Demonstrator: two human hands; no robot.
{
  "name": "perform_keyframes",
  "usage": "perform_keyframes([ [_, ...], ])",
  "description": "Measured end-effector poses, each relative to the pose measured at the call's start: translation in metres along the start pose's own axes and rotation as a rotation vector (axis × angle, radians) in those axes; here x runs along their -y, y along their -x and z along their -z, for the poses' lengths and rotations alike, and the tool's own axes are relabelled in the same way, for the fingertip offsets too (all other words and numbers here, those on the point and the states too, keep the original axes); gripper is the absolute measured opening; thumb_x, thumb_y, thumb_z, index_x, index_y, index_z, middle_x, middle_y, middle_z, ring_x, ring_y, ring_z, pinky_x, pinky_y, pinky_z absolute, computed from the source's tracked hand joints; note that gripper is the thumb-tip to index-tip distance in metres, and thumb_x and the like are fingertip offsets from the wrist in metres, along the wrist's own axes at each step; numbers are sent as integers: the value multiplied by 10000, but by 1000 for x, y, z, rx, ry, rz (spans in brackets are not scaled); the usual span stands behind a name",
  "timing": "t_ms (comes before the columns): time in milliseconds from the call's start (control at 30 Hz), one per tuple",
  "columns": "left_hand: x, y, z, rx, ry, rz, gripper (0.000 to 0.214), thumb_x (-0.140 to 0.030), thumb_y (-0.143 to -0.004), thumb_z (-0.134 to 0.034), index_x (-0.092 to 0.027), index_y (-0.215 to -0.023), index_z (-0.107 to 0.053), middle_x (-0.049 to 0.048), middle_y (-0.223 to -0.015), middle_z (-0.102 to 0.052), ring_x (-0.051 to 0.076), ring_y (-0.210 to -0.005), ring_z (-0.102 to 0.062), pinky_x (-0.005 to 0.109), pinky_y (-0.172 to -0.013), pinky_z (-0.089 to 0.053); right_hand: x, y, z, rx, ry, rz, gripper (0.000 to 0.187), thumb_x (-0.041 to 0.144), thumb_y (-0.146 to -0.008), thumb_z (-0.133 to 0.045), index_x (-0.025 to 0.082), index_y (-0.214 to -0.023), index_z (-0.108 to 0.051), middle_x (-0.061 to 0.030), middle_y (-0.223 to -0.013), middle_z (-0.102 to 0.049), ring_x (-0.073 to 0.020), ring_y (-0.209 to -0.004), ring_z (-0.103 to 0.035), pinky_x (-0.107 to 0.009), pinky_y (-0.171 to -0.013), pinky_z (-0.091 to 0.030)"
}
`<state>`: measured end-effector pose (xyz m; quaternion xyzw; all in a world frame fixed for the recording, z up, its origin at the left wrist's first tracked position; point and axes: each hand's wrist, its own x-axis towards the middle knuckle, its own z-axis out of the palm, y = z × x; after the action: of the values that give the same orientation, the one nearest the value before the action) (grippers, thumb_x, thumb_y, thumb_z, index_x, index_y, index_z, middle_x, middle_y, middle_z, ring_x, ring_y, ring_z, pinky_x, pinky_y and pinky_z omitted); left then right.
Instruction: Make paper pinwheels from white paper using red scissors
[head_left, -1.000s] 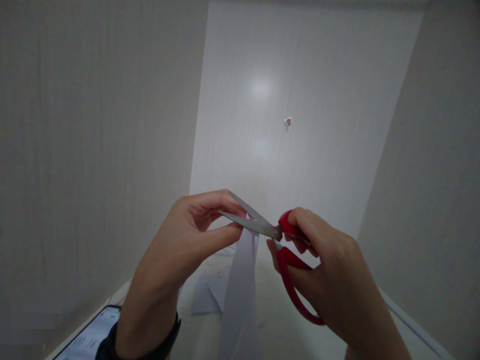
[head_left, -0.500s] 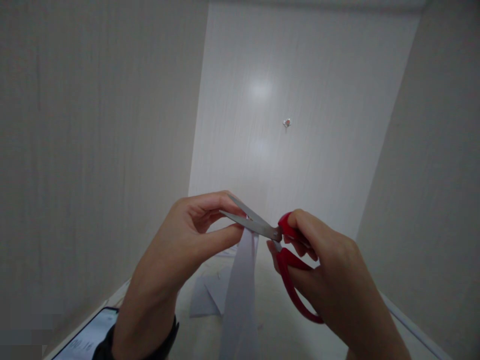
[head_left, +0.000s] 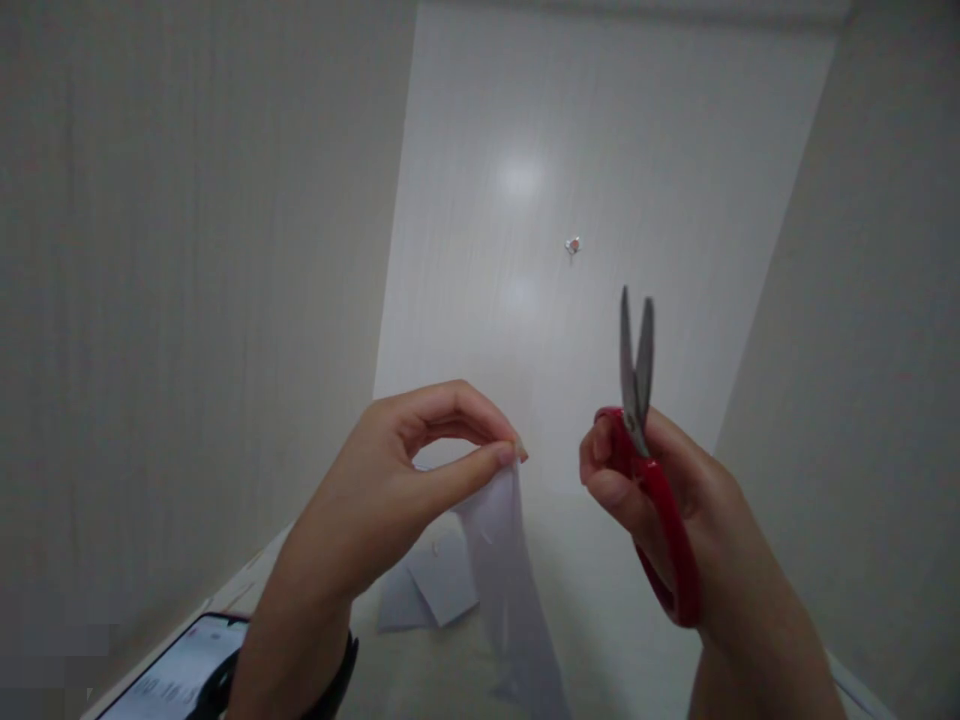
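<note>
My left hand [head_left: 397,490] pinches the top edge of a long white strip of paper [head_left: 510,580] between thumb and fingertips; the strip hangs down toward the table. A dark band sits on that wrist. My right hand [head_left: 675,500] grips red-handled scissors [head_left: 645,440] held upright, blades pointing up and slightly parted, a short gap to the right of the paper and not touching it.
White paper scraps [head_left: 431,590] lie on the pale table [head_left: 600,640] below my hands. A phone [head_left: 172,680] with a lit screen rests at the lower left edge. Pale walls close in on both sides, and the back wall carries a small fixture [head_left: 574,245].
The scissors have left the paper: my right hand swung them up and to the right, blades now vertical. My left hand keeps its pinch on the strip, almost unmoved.
</note>
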<state>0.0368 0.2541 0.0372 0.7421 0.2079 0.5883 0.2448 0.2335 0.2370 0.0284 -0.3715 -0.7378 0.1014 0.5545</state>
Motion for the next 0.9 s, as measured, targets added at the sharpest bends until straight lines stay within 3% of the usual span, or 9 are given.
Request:
perform_keyframes([
  [133, -2, -3, -6, -17, -159, -13, 88, -123, -774, -706, -202, -738, -699, -37, -746, -714, 103, -727, -651, 181, -717, -511, 6, 2, -7, -48, -72, 7, 261, 418, -777, -703, 261, -820, -499, 39, -775, -536, -131, -628, -470, -250, -539, -393],
  [267, -4, -5, -10, 1, -160, 1, 100, -111, -769, -714, -203, -738, -694, -61, -753, -712, 73, -729, -648, 137, -706, -494, 14, 2, -15, -78, -17, -60, 361, 350, -661, -797, 255, -828, -492, 42, -751, -506, -140, -639, -437, -260, -547, -383],
  [433, 0, -4, -11, 64, -36, 22, 109, -110, -778, -718, -217, -758, -709, -74, -760, -719, 64, -750, -657, 121, -718, -501, 11, 0, -19, -38, -80, -47, 273, 192, -746, -713, 255, -869, -478, 55, -796, -496, -120, -706, -473, -238, -640, -405],
  [700, 0, -2, -17, 124, -25, 53, 86, -186, -833, -691, -239, -787, -742, -64, -801, -743, 69, -765, -678, 122, -703, -509, 6, -3, -16, 10, -306, -62, 228, 88, -780, -632, 247, -850, -486, 75, -779, -485, -89, -661, -450, -212, -579, -372],
  [900, -1, 1, -16, 123, -52, 73, 107, -174, -834, -675, -244, -845, -756, -39, -873, -755, 98, -814, -695, 158, -748, -519, 0, -3, -14, 23, -363, -35, 190, 149, -810, -670, 234, -846, -504, 74, -771, -491, -82, -663, -449, -203, -590, -381],
])
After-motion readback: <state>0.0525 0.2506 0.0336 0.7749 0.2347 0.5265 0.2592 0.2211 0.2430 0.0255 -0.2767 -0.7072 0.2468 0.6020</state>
